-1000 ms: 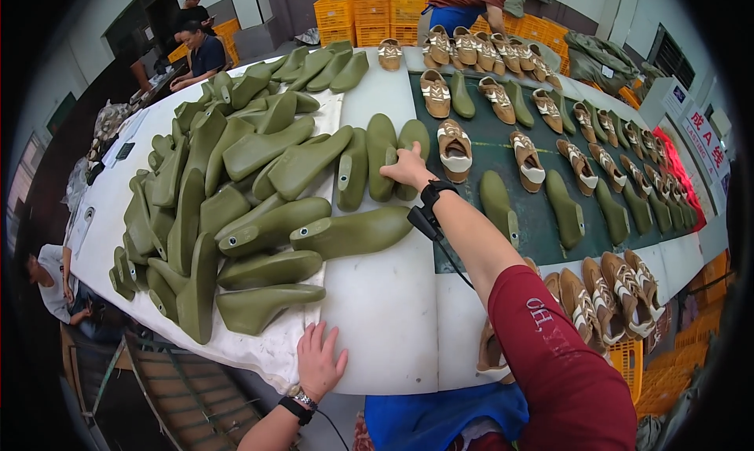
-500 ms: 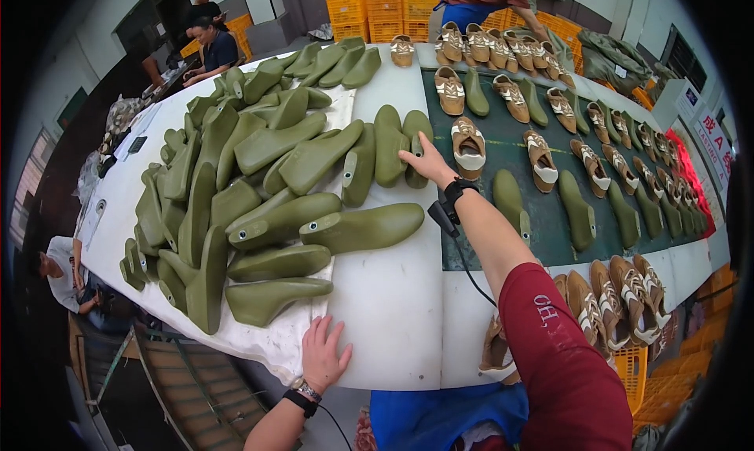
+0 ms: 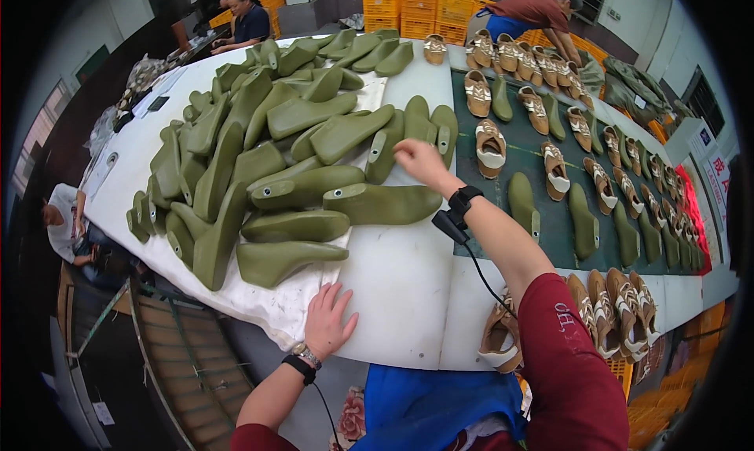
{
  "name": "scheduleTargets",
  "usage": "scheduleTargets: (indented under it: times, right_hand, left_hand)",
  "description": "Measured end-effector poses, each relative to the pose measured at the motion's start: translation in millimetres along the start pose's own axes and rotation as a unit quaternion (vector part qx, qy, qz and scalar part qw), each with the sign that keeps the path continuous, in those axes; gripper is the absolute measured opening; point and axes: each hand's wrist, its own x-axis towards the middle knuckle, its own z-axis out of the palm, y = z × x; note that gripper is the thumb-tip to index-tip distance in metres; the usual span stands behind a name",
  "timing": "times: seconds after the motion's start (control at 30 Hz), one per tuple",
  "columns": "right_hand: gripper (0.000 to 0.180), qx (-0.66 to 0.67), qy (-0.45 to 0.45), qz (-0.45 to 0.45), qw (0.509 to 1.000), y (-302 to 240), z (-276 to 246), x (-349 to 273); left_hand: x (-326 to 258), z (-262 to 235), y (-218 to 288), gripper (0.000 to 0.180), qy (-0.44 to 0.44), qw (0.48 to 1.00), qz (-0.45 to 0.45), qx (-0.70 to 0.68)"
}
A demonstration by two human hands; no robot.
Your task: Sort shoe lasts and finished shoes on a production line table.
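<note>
Curled fingers close my right hand (image 3: 422, 165) over the near end of an upright green shoe last (image 3: 420, 119); whether they grip it is hidden. Just right of that hand lies another green last (image 3: 444, 129), and left of it a last with a metal-ringed hole (image 3: 384, 148). A long last (image 3: 393, 205) lies crosswise below. My left hand (image 3: 328, 322) rests open and flat at the table's near edge, partly on the white cloth (image 3: 271, 319). Close to its fingertips is the nearest green last (image 3: 289, 262) of a large heap.
A green mat (image 3: 491, 190) on the right carries rows of brown-and-white shoes (image 3: 491, 148) and green lasts. More shoes (image 3: 620, 313) stand along the near right edge. A person in a blue apron (image 3: 514, 19) bends over the far side. Yellow crates (image 3: 420, 11) are stacked behind.
My right hand has come off the rightmost last of the pair and shifted left, its fingers now curled. My left hand stays flat on the table. The whole view has swung somewhat.
</note>
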Motion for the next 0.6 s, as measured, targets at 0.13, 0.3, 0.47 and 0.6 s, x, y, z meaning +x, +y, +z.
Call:
scheduleTargets:
  times: [0.13,0.3,0.47,0.6]
  right_hand:
    - [0.045,-0.080,-0.136,-0.114,0.981,-34,59,-14]
    - [0.046,-0.174,-0.147,-0.058,0.972,-42,62,-24]
    - [0.045,-0.193,-0.171,-0.069,0.964,-32,24,-53]
    - [0.042,-0.209,-0.275,-0.082,0.935,-37,12,-86]
  left_hand:
    - [2,3,0,0.046,0.008,1.000,0.007,-0.012]
    - [-1,5,-2,0.047,0.020,1.000,0.013,-0.020]
    - [0,7,-1,0.047,0.029,0.999,0.026,-0.009]
    - [2,13,-3,0.047,0.031,0.999,0.029,0.004]
